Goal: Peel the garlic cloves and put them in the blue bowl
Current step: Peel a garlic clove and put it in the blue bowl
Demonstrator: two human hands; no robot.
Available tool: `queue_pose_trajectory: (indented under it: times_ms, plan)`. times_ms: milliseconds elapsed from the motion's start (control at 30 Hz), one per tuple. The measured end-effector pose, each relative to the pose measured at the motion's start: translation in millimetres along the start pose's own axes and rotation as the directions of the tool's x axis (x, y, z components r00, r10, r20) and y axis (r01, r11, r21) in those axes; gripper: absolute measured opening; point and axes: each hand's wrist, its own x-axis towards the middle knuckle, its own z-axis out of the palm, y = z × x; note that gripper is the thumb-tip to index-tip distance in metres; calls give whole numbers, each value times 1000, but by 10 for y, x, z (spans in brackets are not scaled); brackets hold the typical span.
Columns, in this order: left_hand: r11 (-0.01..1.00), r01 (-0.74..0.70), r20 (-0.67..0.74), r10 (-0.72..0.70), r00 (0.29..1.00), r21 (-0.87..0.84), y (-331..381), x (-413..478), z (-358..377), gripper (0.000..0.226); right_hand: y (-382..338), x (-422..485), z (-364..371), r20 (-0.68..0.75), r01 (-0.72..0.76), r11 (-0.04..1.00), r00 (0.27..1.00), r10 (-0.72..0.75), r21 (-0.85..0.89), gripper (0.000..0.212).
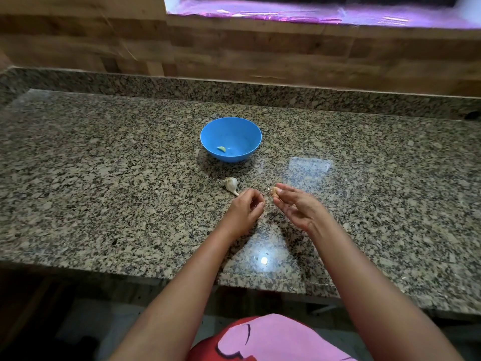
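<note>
A blue bowl (230,139) stands on the granite counter with one peeled garlic clove (221,149) lying in it. A garlic bulb (231,184) rests on the counter in front of the bowl. My right hand (294,205) pinches a small garlic clove (273,190) at its fingertips, just right of the bulb. My left hand (246,208) hovers beside it with curled fingers, close to the bulb's stem; whether it pinches a bit of skin is too small to tell.
The granite counter (104,178) ends in a front edge near my body. A raised granite strip and a wood-patterned wall (234,48) close off the back. A window ledge with purple foil (312,11) is at the top.
</note>
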Motion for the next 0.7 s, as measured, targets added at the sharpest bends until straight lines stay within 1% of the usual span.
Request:
queue_pose_trajectory:
  times_ms: [67, 133, 200, 267, 367, 500, 667, 700]
  plan:
    - [996, 60, -7, -61, 998, -67, 24, 5, -6, 9, -3, 8, -31, 10, -1, 998, 1000, 2, -57, 20]
    - [973, 142, -1, -145, 989, -180, 75, 39, -15, 14, 6, 3, -34, 21, 10, 993, 1000, -8, -118, 22]
    - [929, 199, -14, -213, 977, -311, 111, 85, -11, 11, 33, 7, -31, 22, 43, 987, 999, -40, -157, 21]
    - [889, 226, -18, -254, 967, -398, 154, 109, 16, 9, 72, 15, -32, 29, 101, 976, 995, -98, -191, 19]
    - [857, 241, -38, -289, 957, -455, 175, 127, 52, 9, 114, 4, -39, 74, 172, 953, 985, -158, -249, 20]
    - [806, 244, -39, -313, 949, -539, 174, 142, 55, 4, 105, -4, -49, 137, 181, 962, 978, -155, -205, 19]
    - [751, 251, 4, -314, 949, -611, 182, 155, 43, 3, 119, 10, -62, 145, 200, 964, 974, -175, -175, 21]
    - [737, 249, 18, -307, 952, -628, 190, 154, 33, 5, 116, 10, -69, 147, 199, 965, 974, -175, -170, 22]
